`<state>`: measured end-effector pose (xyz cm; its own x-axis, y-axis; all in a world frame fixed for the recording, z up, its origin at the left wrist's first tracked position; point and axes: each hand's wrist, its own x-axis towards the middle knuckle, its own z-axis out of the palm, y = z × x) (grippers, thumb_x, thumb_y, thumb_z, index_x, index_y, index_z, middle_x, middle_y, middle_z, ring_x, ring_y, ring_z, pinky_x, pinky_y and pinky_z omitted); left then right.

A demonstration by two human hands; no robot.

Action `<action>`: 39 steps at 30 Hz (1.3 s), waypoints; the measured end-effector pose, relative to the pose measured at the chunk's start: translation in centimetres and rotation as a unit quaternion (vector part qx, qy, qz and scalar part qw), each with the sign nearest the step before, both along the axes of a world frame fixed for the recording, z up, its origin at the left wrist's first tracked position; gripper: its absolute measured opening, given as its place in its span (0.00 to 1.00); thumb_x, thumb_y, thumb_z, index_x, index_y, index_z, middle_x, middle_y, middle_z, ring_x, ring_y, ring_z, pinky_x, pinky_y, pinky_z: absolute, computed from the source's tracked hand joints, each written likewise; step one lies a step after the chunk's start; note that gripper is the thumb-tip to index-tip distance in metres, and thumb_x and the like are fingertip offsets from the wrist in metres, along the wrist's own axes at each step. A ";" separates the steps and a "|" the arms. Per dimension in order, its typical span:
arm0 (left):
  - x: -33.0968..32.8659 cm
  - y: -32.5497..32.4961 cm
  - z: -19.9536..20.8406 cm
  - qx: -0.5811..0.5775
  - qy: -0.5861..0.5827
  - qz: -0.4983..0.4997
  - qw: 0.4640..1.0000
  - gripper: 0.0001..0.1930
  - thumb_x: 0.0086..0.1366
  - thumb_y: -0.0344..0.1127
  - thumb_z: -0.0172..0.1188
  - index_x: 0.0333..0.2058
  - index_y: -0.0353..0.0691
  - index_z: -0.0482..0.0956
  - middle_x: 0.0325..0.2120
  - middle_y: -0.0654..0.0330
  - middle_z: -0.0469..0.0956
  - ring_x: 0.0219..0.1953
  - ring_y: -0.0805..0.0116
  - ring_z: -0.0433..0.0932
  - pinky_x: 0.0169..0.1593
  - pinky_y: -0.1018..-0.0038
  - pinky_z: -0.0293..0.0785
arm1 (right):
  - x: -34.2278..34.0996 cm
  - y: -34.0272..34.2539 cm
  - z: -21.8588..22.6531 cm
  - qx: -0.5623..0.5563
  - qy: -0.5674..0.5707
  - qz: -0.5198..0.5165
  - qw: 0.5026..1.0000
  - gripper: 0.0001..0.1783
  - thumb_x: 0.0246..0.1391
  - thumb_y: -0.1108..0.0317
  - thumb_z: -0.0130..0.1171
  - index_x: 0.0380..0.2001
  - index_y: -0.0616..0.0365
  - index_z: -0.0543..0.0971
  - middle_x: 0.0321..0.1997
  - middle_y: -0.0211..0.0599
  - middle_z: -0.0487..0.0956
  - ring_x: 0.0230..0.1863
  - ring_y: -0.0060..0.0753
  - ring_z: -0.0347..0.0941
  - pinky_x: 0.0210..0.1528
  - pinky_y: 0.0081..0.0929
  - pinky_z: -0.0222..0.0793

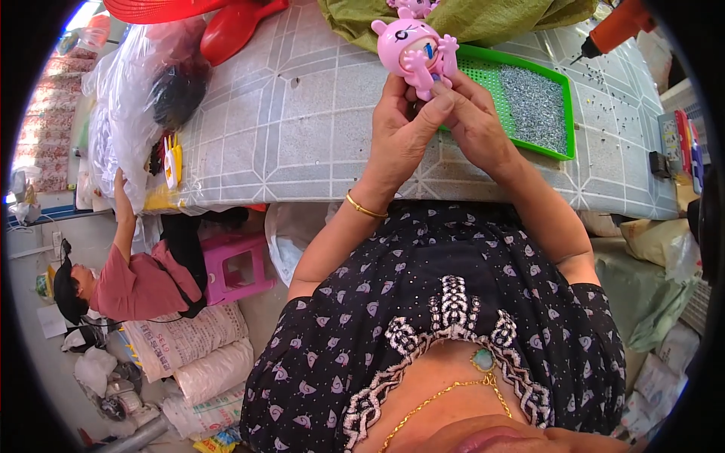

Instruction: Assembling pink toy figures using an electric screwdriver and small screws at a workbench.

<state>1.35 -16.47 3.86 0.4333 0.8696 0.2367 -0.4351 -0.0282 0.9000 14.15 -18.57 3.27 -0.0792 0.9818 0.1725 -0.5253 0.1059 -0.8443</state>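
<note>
Both my hands hold a pink toy figure [411,57] above the table, near its middle. It has round ears, a winking eye and small raised paws. My left hand [400,124] grips its lower left side, with the fingers partly hidden behind the toy. From the other side my right hand [479,124] closes on its base, the thumb pressed at the bottom. Just right of my hands lies a green tray [572,128] with many small silvery screws [532,98] in it. Part of another pink toy [414,6] shows beyond, against an olive-green cloth sack [498,26].
An orange power screwdriver [615,30] hangs at the upper right, bit downward, over scattered screws. Clear plastic bags [124,98], a red plastic piece [226,34] and a yellow-handled tool [174,161] lie left. Another person [143,283] is at the left, near a pink stool [234,264].
</note>
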 end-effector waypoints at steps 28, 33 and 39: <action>-0.5 0.5 -0.1 -0.026 -0.068 0.001 0.997 0.37 0.59 0.32 0.64 0.64 0.42 0.53 0.50 0.60 0.70 0.49 0.71 0.72 0.49 0.75 0.73 | -0.1 0.0 -0.6 0.035 -0.150 -0.062 0.986 0.18 0.62 0.62 0.55 0.49 0.63 0.73 0.32 0.26 0.75 0.31 0.16 0.67 0.33 0.18 0.65; -0.2 0.7 -0.1 -0.009 -0.086 0.046 0.995 0.34 0.63 0.37 0.62 0.63 0.41 0.55 0.49 0.61 0.70 0.48 0.72 0.73 0.48 0.74 0.73 | -0.7 0.8 -1.7 0.062 -0.228 -0.136 0.962 0.19 0.60 0.63 0.57 0.50 0.64 0.72 0.34 0.32 0.76 0.31 0.22 0.69 0.33 0.22 0.67; -1.0 1.8 -0.4 -0.090 -0.100 0.102 0.986 0.24 0.69 0.47 0.54 0.57 0.40 0.65 0.51 0.58 0.71 0.53 0.65 0.72 0.59 0.64 0.68 | -0.9 0.5 -1.5 0.163 -0.405 -0.239 0.867 0.23 0.56 0.66 0.60 0.53 0.62 0.70 0.44 0.40 0.74 0.37 0.31 0.71 0.36 0.25 0.68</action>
<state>0.38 -14.69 3.43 0.2054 0.9694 0.1344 -0.6067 0.0184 0.7947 13.27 -18.02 1.73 0.0991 0.8448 0.5258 0.3957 0.4514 -0.7998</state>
